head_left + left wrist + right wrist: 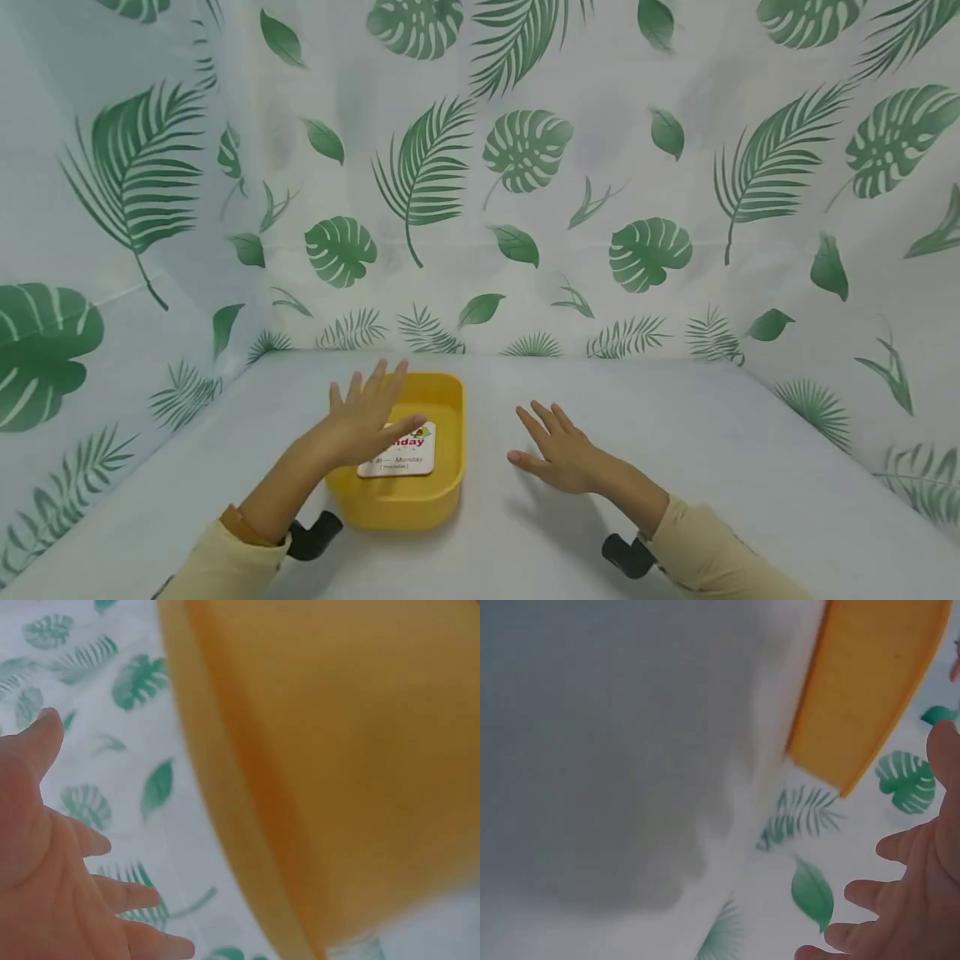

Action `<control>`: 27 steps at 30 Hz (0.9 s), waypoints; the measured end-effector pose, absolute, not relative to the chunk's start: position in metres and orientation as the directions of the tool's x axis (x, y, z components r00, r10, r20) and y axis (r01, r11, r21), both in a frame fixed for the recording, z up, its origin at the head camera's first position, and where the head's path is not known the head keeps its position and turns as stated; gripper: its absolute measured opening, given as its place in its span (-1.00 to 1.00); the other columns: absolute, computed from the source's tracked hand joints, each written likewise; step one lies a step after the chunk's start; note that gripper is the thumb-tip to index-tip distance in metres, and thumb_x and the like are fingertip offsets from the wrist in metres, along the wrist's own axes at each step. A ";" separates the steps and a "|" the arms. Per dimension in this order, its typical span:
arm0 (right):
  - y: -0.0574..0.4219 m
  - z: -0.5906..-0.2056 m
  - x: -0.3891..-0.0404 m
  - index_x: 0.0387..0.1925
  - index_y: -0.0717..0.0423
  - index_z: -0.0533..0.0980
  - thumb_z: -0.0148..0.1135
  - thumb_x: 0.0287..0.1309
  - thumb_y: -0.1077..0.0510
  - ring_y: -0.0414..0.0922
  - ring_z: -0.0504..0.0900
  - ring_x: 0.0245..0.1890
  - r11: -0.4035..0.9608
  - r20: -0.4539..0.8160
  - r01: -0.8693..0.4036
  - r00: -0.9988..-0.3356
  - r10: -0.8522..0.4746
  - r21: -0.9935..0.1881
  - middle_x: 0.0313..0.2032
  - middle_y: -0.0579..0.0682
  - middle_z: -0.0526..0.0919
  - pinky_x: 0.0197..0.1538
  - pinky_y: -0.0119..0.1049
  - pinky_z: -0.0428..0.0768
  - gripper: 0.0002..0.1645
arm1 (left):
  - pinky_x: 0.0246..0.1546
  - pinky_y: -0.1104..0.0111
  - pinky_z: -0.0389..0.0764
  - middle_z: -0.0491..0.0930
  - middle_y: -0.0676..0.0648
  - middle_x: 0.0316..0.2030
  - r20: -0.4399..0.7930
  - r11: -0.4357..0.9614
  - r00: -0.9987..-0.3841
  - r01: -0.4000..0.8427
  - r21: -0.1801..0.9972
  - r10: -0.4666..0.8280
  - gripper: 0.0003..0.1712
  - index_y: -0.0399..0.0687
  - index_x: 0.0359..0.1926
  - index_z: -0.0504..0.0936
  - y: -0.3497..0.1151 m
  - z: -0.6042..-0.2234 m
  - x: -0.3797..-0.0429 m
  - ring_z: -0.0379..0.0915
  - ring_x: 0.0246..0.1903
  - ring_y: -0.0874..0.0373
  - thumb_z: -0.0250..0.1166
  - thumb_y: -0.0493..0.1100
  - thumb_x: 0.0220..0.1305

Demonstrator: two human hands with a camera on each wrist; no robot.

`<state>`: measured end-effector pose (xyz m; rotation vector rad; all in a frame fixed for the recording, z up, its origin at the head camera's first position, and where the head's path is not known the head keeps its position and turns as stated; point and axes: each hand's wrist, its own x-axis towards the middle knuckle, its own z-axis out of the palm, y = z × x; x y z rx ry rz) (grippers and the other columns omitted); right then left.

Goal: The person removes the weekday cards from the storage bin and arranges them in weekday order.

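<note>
A yellow plastic tub stands on the white table, left of the middle. Inside it lies a white card printed with "Monday", partly covered by my left hand in the head view. My left hand hovers over the tub with its fingers spread and holds nothing. To the right of the tub, my right hand is held above the table, fingers extended, also with nothing in it. The tub's yellow wall fills much of the left wrist view, and its side shows at the top of the right wrist view.
A white cloth with green leaf prints hangs behind the table and along both sides. Black wrist-worn devices sit under both wrists, close over the tabletop.
</note>
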<state>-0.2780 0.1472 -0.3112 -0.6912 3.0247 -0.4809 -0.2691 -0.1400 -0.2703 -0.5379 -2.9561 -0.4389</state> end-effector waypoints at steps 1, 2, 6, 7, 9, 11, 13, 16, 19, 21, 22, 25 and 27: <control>0.142 -0.311 -0.281 0.40 0.08 -0.06 -0.12 0.20 -0.33 0.26 -0.26 0.39 0.851 0.071 -0.426 -0.902 -0.426 -0.306 0.41 0.20 -0.13 0.26 0.32 -0.04 -0.08 | 0.15 -0.37 -0.37 -0.28 -0.33 0.40 0.135 0.901 -0.940 0.338 0.271 0.312 0.00 -0.01 0.43 -0.28 -0.149 -0.270 -0.271 -0.37 0.30 -0.48 -0.11 0.41 0.20; 0.136 -0.310 -0.284 0.41 0.05 -0.07 -0.11 0.19 -0.33 0.24 -0.27 0.39 0.846 0.074 -0.427 -0.901 -0.427 -0.321 0.41 0.18 -0.14 0.28 0.31 -0.05 -0.08 | 0.17 -0.36 -0.36 -0.29 -0.36 0.39 0.116 0.905 -0.947 0.321 0.278 0.300 0.02 -0.04 0.43 -0.29 -0.157 -0.270 -0.274 -0.38 0.30 -0.49 -0.12 0.41 0.20; 0.114 -0.307 -0.293 0.41 0.00 -0.10 -0.06 0.16 -0.34 0.20 -0.27 0.40 0.815 0.084 -0.442 -0.892 -0.444 -0.376 0.42 0.15 -0.15 0.30 0.28 -0.05 -0.05 | 0.20 -0.32 -0.27 -0.30 -0.43 0.37 0.049 0.889 -0.959 0.278 0.364 0.280 0.05 -0.21 0.41 -0.33 -0.188 -0.279 -0.286 -0.39 0.30 -0.48 -0.13 0.39 0.23; 0.109 -0.306 -0.295 0.42 -0.02 -0.10 -0.05 0.15 -0.34 0.18 -0.27 0.41 0.812 0.081 -0.437 -0.893 -0.442 -0.386 0.42 0.13 -0.15 0.30 0.27 -0.04 -0.05 | 0.21 -0.30 -0.26 -0.32 -0.44 0.37 0.036 0.873 -0.957 0.278 0.402 0.288 0.06 -0.24 0.40 -0.36 -0.194 -0.283 -0.290 -0.41 0.31 -0.46 -0.15 0.38 0.24; 0.098 -0.305 -0.299 0.42 -0.02 -0.12 -0.02 0.16 -0.32 0.17 -0.25 0.41 0.800 0.073 -0.433 -0.892 -0.446 -0.416 0.42 0.14 -0.16 0.30 0.26 -0.03 -0.04 | 0.23 -0.27 -0.26 -0.37 -0.45 0.36 0.021 0.825 -0.947 0.291 0.484 0.321 0.05 -0.31 0.38 -0.42 -0.203 -0.293 -0.297 -0.45 0.33 -0.41 -0.14 0.32 0.29; 0.088 -0.304 -0.304 0.42 -0.02 -0.13 0.01 0.16 -0.29 0.15 -0.24 0.41 0.785 0.059 -0.424 -0.892 -0.448 -0.451 0.42 0.14 -0.16 0.30 0.26 -0.02 -0.04 | 0.27 -0.21 -0.26 -0.40 -0.44 0.36 0.031 0.773 -0.933 0.315 0.551 0.358 0.03 -0.37 0.36 -0.46 -0.209 -0.304 -0.302 -0.48 0.35 -0.34 -0.11 0.25 0.32; 0.077 -0.304 -0.309 0.42 0.00 -0.14 0.03 0.15 -0.28 0.14 -0.23 0.41 0.768 0.050 -0.423 -0.888 -0.458 -0.480 0.42 0.14 -0.16 0.31 0.24 0.00 -0.03 | 0.29 -0.17 -0.21 -0.36 -0.46 0.36 0.075 0.739 -0.917 0.362 0.568 0.392 0.00 -0.42 0.34 -0.46 -0.210 -0.313 -0.307 -0.41 0.35 -0.33 -0.10 0.18 0.35; 0.062 -0.303 -0.317 0.42 0.01 -0.14 0.06 0.13 -0.27 0.14 -0.22 0.41 0.744 0.031 -0.429 -0.875 -0.483 -0.512 0.41 0.16 -0.16 0.32 0.22 0.00 0.00 | 0.29 -0.13 -0.02 -0.21 -0.45 0.36 0.127 0.730 -0.914 0.386 0.564 0.385 -0.02 -0.42 0.35 -0.40 -0.208 -0.321 -0.311 -0.17 0.34 -0.30 -0.07 0.15 0.35; 0.049 -0.303 -0.321 0.42 0.01 -0.13 0.09 0.12 -0.25 0.14 -0.16 0.41 0.720 0.021 -0.441 -0.859 -0.511 -0.535 0.40 0.18 -0.14 0.33 0.18 0.02 0.01 | 0.23 -0.10 0.17 -0.10 -0.43 0.35 0.094 0.743 -0.928 0.346 0.573 0.359 -0.02 -0.35 0.37 -0.38 -0.205 -0.324 -0.313 0.06 0.28 -0.29 -0.10 0.22 0.33; 0.043 -0.304 -0.324 0.41 0.03 -0.12 0.12 0.11 -0.22 0.14 -0.08 0.39 0.707 0.026 -0.456 -0.849 -0.527 -0.541 0.39 0.20 -0.09 0.33 0.15 0.05 0.00 | 0.22 -0.09 0.19 -0.12 -0.40 0.37 0.044 0.740 -0.935 0.307 0.598 0.352 -0.01 -0.31 0.38 -0.38 -0.204 -0.326 -0.314 0.08 0.27 -0.28 -0.13 0.25 0.33; 0.040 -0.305 -0.325 0.41 0.05 -0.10 0.13 0.12 -0.20 0.14 -0.03 0.38 0.705 0.033 -0.464 -0.846 -0.532 -0.536 0.38 0.20 -0.06 0.33 0.13 0.07 -0.01 | 0.22 -0.09 0.19 -0.13 -0.39 0.37 0.021 0.737 -0.936 0.291 0.610 0.352 -0.01 -0.29 0.39 -0.39 -0.203 -0.327 -0.314 0.08 0.27 -0.28 -0.14 0.27 0.32; 0.032 -0.308 -0.330 0.40 0.10 -0.05 0.15 0.11 -0.17 0.12 0.08 0.35 0.728 0.048 -0.490 -0.843 -0.536 -0.480 0.35 0.20 0.08 0.36 0.09 0.05 -0.03 | 0.28 -0.10 0.07 -0.22 -0.35 0.39 -0.020 0.731 -0.937 0.259 0.631 0.349 0.00 -0.30 0.38 -0.40 -0.204 -0.328 -0.315 -0.07 0.33 -0.27 -0.16 0.28 0.32; 0.025 -0.309 -0.334 0.38 0.14 0.01 0.16 0.11 -0.17 0.10 0.13 0.33 0.758 0.054 -0.500 -0.847 -0.529 -0.419 0.32 0.18 0.17 0.37 0.06 0.03 -0.06 | 0.29 -0.09 0.05 -0.22 -0.33 0.40 -0.030 0.745 -0.943 0.241 0.622 0.331 -0.01 -0.29 0.39 -0.39 -0.205 -0.328 -0.315 -0.08 0.34 -0.25 -0.16 0.29 0.32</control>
